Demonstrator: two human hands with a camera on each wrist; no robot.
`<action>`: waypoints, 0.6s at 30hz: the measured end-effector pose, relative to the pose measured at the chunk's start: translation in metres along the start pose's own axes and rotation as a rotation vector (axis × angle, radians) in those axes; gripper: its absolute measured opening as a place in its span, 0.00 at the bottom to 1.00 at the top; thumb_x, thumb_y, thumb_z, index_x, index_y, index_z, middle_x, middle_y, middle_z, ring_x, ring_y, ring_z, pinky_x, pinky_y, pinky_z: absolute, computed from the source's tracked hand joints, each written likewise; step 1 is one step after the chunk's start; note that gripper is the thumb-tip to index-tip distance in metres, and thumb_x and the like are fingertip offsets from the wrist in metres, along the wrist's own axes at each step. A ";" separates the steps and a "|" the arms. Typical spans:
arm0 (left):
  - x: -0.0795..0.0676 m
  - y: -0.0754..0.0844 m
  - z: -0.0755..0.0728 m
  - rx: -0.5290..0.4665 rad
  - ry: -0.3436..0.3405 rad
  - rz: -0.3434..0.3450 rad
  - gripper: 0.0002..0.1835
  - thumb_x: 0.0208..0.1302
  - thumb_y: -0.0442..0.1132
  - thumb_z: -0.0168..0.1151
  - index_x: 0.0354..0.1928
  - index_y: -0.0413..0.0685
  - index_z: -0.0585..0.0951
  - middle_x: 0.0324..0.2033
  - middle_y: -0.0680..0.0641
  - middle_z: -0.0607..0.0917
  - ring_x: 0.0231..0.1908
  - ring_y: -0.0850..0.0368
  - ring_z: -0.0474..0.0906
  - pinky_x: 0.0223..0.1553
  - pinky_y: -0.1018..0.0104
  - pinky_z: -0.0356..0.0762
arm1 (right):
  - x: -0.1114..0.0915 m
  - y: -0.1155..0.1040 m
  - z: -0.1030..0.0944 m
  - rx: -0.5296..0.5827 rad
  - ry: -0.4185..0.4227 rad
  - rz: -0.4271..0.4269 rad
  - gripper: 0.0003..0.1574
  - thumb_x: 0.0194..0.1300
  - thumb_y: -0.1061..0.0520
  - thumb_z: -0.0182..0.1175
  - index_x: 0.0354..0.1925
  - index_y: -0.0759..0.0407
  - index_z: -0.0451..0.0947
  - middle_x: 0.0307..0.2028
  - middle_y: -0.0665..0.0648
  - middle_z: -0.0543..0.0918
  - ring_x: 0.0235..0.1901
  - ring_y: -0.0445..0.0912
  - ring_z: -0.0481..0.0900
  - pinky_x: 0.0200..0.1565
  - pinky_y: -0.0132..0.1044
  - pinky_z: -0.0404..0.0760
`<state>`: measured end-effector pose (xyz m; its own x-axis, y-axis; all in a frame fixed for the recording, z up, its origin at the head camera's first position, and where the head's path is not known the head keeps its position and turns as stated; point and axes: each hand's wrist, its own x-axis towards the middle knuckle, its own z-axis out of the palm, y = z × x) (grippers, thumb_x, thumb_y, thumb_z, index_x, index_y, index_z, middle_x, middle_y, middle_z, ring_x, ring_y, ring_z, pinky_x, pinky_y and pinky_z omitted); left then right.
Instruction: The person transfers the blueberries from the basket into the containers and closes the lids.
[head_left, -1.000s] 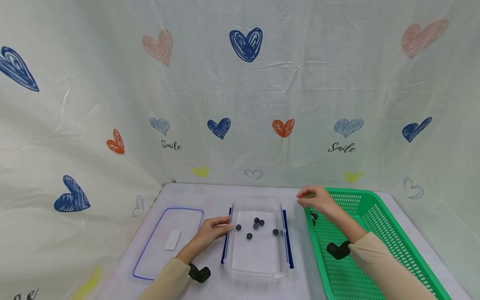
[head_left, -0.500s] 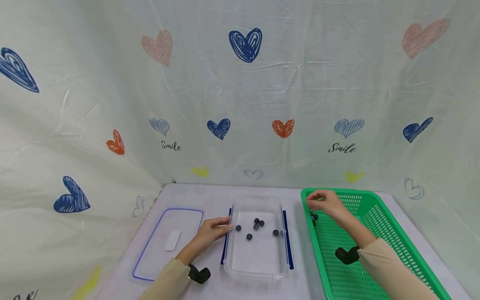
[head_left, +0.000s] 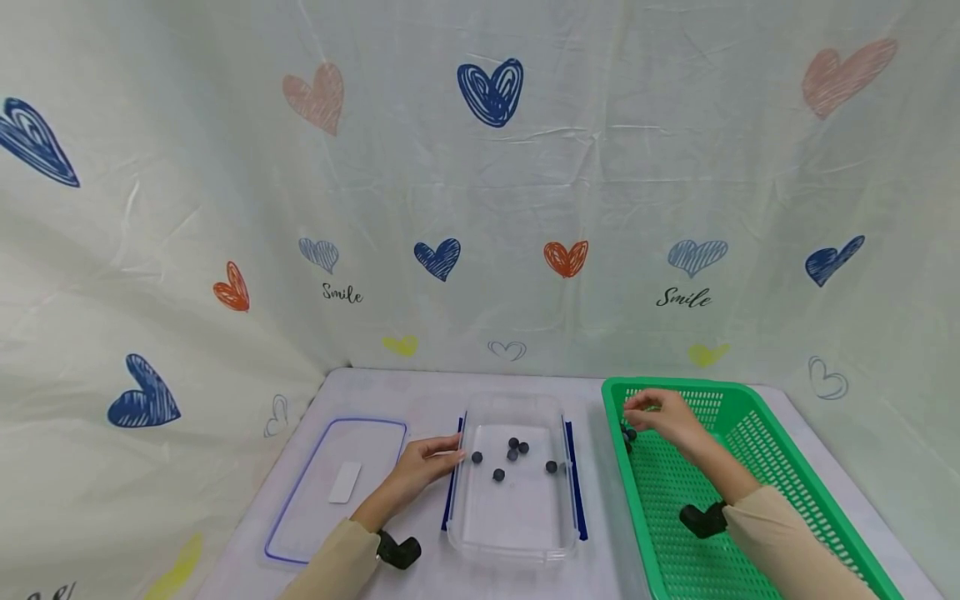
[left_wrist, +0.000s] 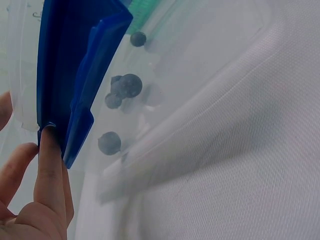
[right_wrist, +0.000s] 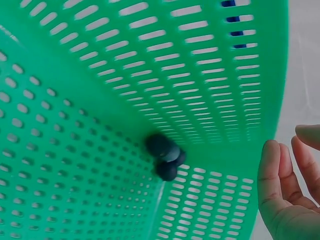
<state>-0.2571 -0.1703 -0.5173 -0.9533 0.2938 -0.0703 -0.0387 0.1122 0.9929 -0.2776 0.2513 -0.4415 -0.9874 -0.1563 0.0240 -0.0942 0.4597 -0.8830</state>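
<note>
My left hand (head_left: 427, 461) holds the left side of a clear plastic food container (head_left: 513, 542), its fingers at the rim and the hanging blue side clip (left_wrist: 65, 75). Several blueberries (head_left: 498, 475) lie scattered on the container's bottom. Over the far left corner of a green plastic basket (head_left: 720, 500) hovers my right hand (head_left: 666, 415). In the right wrist view its fingers (right_wrist: 270, 172) are loosely bent, with nothing seen between them. More blueberries (right_wrist: 166, 170) sit clustered in the basket corner below.
A clear lid (head_left: 300, 517) with a blue seal lies flat left of the container, a white rectangle (head_left: 345, 482) visible on it. White cloth covers the table (head_left: 600, 500). Behind hangs a curtain (head_left: 480, 183) printed with hearts.
My right hand has moved right and lower, from beyond the basket's left rim to over its far left corner. The left hand, container and blueberries stay put.
</note>
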 end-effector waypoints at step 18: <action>-0.001 0.001 0.001 0.012 0.001 0.004 0.33 0.67 0.45 0.67 0.67 0.33 0.71 0.66 0.32 0.71 0.59 0.48 0.77 0.57 0.60 0.78 | -0.003 0.029 0.004 -0.074 0.023 0.024 0.12 0.66 0.67 0.63 0.44 0.76 0.78 0.37 0.63 0.82 0.32 0.50 0.80 0.37 0.51 0.85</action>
<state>-0.2557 -0.1700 -0.5168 -0.9537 0.2933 -0.0663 -0.0313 0.1226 0.9920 -0.2769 0.2615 -0.4686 -0.9920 -0.1251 0.0149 -0.0791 0.5266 -0.8465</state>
